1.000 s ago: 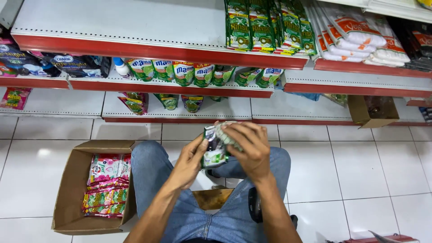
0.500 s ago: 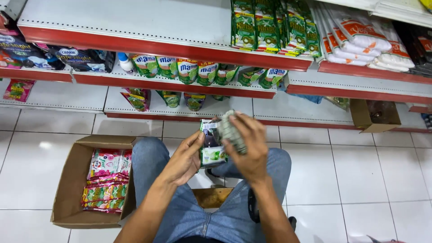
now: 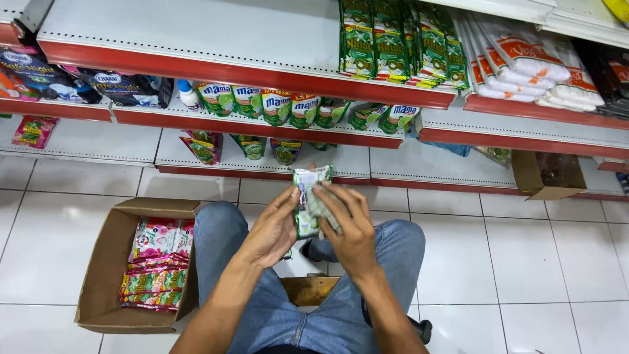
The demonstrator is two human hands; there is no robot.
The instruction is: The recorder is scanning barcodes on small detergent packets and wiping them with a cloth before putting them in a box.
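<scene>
Both forearms reach fwd over the knees, hands meeting in front of the person, above the tiled floor [image 3: 544, 262]. Left hand [image 3: 272, 233] is palm-in, fingers curled, its grip pressed vs the left edge of a small green-and-white sachet [image 3: 305, 196] held upright. Right hand [image 3: 350, 229] is knuckles-up, fingers bent over a crumpled grey-green wad [image 3: 322, 208] that it presses onto the sachet's right side; that grip is pinched around the wad. Sachet sits between the two hands, well in front of the lower shelf [image 3: 393, 164] w/ its green pouches [image 3: 288, 108].

Open cardboard box [image 3: 105, 262] w/ pink and green packs stands on the floor at left, just beside the left knee.

Vs 0.5 s ago: hands in much the same spot, sachet more upright, its top edge now clear above the fingers; right fingers closed further over the wad. Box and shelves unchanged.
</scene>
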